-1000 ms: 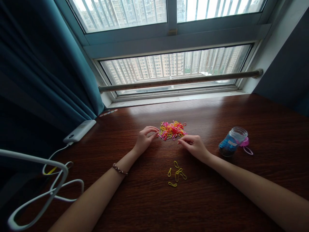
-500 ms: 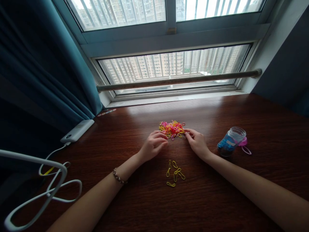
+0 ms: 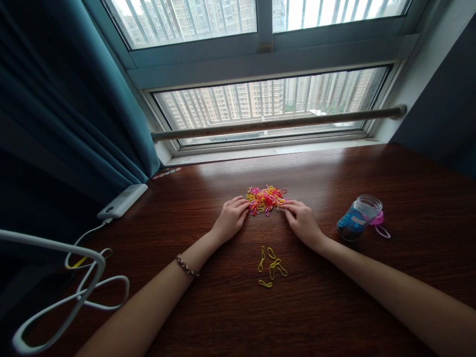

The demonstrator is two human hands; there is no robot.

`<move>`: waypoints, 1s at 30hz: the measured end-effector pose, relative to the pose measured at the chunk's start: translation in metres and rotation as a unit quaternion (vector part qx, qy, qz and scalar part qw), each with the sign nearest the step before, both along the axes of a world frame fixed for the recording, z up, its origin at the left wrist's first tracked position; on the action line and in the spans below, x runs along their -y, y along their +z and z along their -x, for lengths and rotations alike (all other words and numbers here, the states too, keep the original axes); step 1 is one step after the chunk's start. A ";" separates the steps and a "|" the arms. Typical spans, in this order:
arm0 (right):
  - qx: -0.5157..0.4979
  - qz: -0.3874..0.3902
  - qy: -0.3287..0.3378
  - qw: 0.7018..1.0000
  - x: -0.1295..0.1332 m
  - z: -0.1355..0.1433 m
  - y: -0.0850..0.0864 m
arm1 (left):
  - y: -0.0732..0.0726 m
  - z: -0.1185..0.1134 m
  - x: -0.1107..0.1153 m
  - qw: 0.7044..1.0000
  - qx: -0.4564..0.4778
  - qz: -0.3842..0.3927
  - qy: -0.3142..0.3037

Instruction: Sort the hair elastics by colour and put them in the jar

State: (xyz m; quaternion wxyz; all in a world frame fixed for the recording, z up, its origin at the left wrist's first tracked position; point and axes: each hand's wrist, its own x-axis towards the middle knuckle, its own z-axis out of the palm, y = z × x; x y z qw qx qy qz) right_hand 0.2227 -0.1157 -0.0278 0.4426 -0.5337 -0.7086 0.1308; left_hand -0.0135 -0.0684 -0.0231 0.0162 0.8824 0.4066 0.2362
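A heap of small rubber bands [image 3: 266, 200], pink, red, orange and yellow, lies on the dark wooden table. My left hand [image 3: 231, 218] rests at the heap's left edge, fingers loosely apart and fingertips touching the outer bands. On the opposite side, my right hand [image 3: 302, 220] has its thumb and fingertips pinched together at the right edge, on a rubber band; the fingertips partly hide it. Several yellow rubber bands [image 3: 272, 267] lie separately on the table, nearer to me and between my forearms.
To the right a clear jar [image 3: 357, 218] with blue contents leans over a pink lid [image 3: 378, 218]. A white power bank [image 3: 122, 201] with a looped white cable [image 3: 89, 292] lies at left, beside a blue curtain [image 3: 122, 124]. A window with a rail [image 3: 278, 123] borders the table's far side.
My left hand has shifted slightly left and up, its fingers now against the heap's left edge. My right hand's fingertips have moved a little left into the heap's right edge.
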 end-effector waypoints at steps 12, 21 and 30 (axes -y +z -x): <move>-0.089 0.044 -0.016 0.995 0.000 -0.003 0.003 | 0.003 -0.001 0.001 0.999 0.025 0.007 -0.020; -0.070 0.041 -0.032 0.996 -0.001 -0.003 0.003 | 0.000 -0.002 0.000 1.000 0.009 0.005 -0.013; -0.176 0.069 0.041 0.981 0.004 0.003 0.009 | 0.002 0.004 -0.002 0.989 0.126 0.010 0.072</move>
